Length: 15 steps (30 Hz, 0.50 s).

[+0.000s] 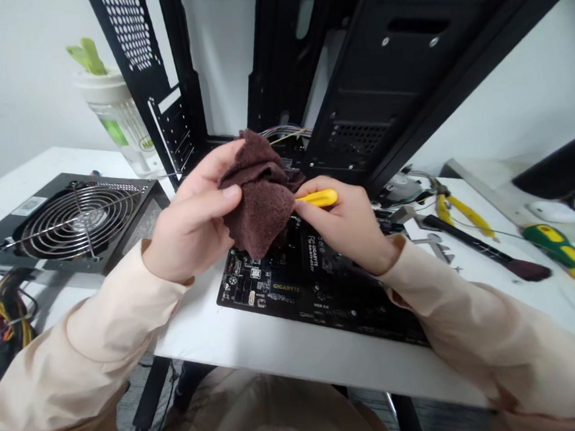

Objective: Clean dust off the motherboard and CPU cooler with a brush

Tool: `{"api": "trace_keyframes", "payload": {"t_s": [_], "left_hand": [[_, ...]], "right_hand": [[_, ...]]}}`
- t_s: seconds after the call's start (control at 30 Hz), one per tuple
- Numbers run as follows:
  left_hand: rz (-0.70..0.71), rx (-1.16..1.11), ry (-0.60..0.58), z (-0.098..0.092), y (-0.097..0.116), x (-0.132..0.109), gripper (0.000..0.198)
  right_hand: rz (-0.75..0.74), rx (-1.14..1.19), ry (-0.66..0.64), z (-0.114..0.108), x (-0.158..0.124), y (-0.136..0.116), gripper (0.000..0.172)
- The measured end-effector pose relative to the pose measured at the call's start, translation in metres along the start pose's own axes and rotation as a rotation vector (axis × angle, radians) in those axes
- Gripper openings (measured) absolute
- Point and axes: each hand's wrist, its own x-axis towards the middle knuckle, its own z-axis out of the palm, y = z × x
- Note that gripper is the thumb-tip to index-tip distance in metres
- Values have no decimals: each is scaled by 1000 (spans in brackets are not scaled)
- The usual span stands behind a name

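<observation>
My left hand (193, 219) is closed on a brown cloth (261, 197), with the thumb pressed on its upper fold, and the cloth hangs over a black Gigabyte motherboard (318, 289) lying on the white table (258, 344). My right hand (345, 227) grips a yellow-handled tool (320, 198). The tool's front end is hidden inside the cloth. Both hands meet just in front of an open black computer case (356, 70).
A power supply with a round fan grille (76, 219) sits at the left, its coloured cables (9, 307) hanging off the table edge. A clear plastic jar (121, 122) stands behind it. Yellow-handled pliers (459, 212), a brush (489, 253) and a green-yellow screwdriver (564, 253) lie at the right.
</observation>
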Motion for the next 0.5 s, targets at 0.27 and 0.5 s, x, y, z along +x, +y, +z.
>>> {"api": "trace_keyframes", "payload": {"t_s": [0.27,0.5], "left_hand": [[192,-16,80,2,9,1,29],[103,133,542,13,37,-1,42]], "right_hand": [[59,108,88,-15,-1,-19,7],[-8,136,106,-27,-5,-36,5]]}}
